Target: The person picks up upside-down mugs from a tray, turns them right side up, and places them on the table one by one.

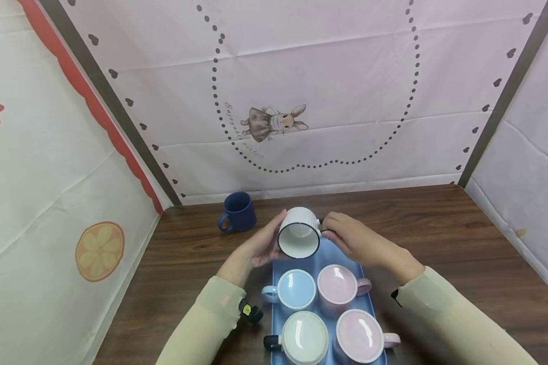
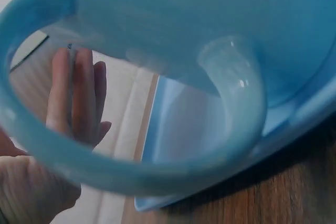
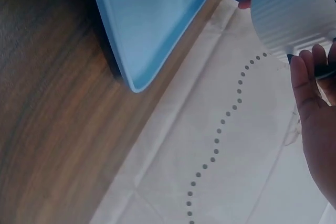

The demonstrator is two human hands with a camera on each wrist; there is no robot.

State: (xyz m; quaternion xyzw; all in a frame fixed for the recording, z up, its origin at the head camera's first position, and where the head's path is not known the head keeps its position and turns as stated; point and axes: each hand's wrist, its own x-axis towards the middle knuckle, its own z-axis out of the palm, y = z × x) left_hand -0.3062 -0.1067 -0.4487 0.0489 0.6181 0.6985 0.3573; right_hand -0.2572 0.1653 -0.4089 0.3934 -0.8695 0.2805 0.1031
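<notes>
The fingertips of the right hand [image 1: 352, 238] are closed on the black handle of a white ribbed mug [image 1: 300, 239], while the left hand [image 1: 262, 242] cups its side, thumb towards the top and fingers underneath. The mug sits at the centre of the frame, tilted, its dark-rimmed mouth facing the camera, over the upper end of a blue tray [image 1: 317, 259].

It looks rigid and light enough for one hand, though its smooth glaze could slip and a knock might chip the rim. The handle and the ribbed wall opposite seem the surest places to hold.

Lower in the frame, the tray carries four mugs: a light blue mug [image 1: 296, 291] beside an upper pink mug [image 1: 338, 286], and below them a pale mug with a black handle [image 1: 305, 338] beside a lower pink mug [image 1: 361, 337]. All four handles point outward. A navy mug [image 1: 239, 210] stands upright on the wooden table [image 1: 182, 284], upper left of the tray.
</notes>
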